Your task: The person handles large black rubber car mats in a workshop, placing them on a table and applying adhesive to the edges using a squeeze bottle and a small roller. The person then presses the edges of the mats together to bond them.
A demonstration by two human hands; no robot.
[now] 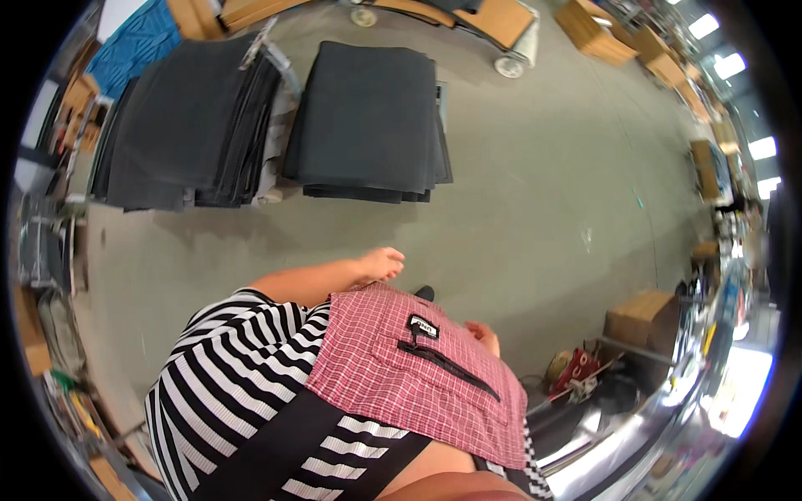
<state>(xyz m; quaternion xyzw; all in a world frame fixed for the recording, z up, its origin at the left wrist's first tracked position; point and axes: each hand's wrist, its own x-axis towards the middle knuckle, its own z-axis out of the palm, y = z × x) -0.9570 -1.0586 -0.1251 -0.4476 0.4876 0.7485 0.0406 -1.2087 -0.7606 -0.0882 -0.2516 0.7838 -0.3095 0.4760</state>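
You stand on a wide grey concrete floor (535, 192), looking down your own front. Ahead of you lie two big stacks of dark grey fabric sheets (368, 121), side by side and well apart from your hands. Closer in, a piece of red checked cloth (393, 376) with a black zip and a small black label hangs draped across your striped top (242, 367), at your waist. It looks light, thin and limp, likely to fold or slide if you grip it only at one corner; taking it by the upper edge at both ends seems the safest hold. Your left hand (380, 265) reaches forward past the cloth's top edge, fingers loose and holding nothing. Your right hand (484, 336) rests at the cloth's right edge, mostly hidden behind it; whether it grips the cloth cannot be told.
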